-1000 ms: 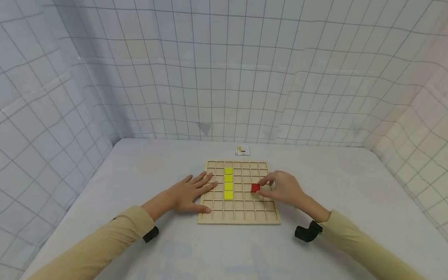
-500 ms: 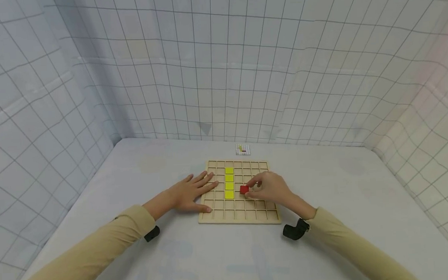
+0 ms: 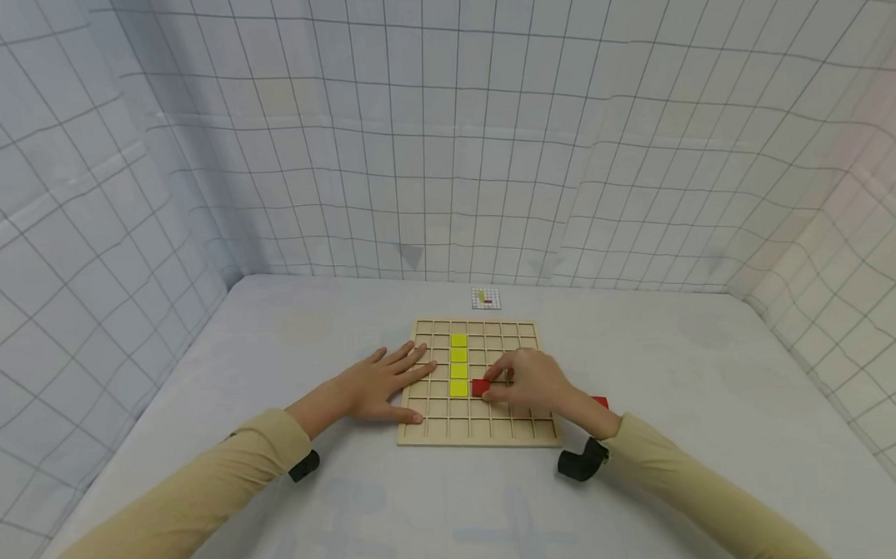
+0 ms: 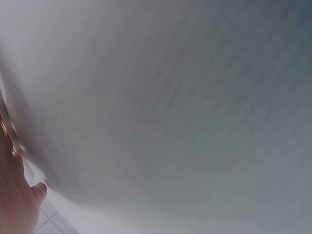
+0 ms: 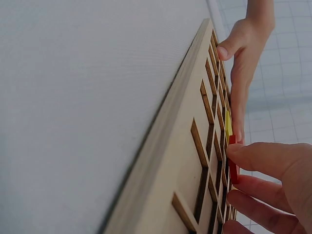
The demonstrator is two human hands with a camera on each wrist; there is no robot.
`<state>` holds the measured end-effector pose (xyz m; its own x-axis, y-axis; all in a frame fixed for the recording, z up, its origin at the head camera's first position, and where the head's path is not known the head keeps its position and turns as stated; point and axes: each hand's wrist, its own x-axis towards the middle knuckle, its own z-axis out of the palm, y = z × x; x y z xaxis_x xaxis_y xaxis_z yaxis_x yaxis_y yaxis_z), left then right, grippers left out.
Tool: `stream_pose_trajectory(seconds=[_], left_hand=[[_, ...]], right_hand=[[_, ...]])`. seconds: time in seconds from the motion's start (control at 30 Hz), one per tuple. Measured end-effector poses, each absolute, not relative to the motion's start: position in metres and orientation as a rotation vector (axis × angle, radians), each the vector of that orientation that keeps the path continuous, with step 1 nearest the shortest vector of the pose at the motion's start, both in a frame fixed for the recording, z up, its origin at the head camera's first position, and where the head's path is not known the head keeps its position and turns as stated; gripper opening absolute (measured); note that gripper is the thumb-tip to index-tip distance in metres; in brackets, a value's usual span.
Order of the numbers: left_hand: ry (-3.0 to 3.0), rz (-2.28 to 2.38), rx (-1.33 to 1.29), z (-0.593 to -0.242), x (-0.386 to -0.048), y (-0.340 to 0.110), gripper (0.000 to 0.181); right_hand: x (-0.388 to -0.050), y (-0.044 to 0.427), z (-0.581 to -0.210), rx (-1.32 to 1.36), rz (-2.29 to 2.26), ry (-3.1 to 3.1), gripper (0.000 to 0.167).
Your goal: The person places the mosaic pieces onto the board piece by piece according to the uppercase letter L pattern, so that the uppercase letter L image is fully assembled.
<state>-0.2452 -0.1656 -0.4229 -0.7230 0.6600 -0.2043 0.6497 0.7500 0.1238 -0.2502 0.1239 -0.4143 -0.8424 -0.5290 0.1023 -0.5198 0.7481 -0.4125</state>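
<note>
A wooden grid board (image 3: 492, 434) lies flat on the white surface. Down one of its columns run several yellow square tiles (image 3: 459, 356). My right hand (image 3: 531, 382) pinches a red square tile (image 3: 480, 387) between thumb and fingers, just right of the lowest yellow tile. In the right wrist view the red tile (image 5: 233, 161) stands tilted at the board's cells. My left hand (image 3: 381, 388) rests with fingers spread on the board's left edge; the left wrist view catches only part of that hand (image 4: 17, 195).
A small card (image 3: 485, 298) with a printed grid pattern lies behind the board. Another red piece (image 3: 600, 402) shows partly from behind the right wrist. Grid-patterned cloth walls (image 3: 442, 146) enclose the back and sides.
My right hand has carried the red tile leftward across the board, close to the lowest yellow tile. A red piece by the right wrist has come into sight. The left hand stays put.
</note>
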Motion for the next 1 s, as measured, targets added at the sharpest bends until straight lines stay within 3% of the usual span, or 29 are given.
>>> stream_pose_trajectory(seconds=[1.0], left_hand=[[2.702,0.062,1.032,-0.4175,-0.2434,-0.165,0.086]], right_hand=[[-0.2497,0.1212,-0.4162,-0.87,-0.71,2.907,0.023]])
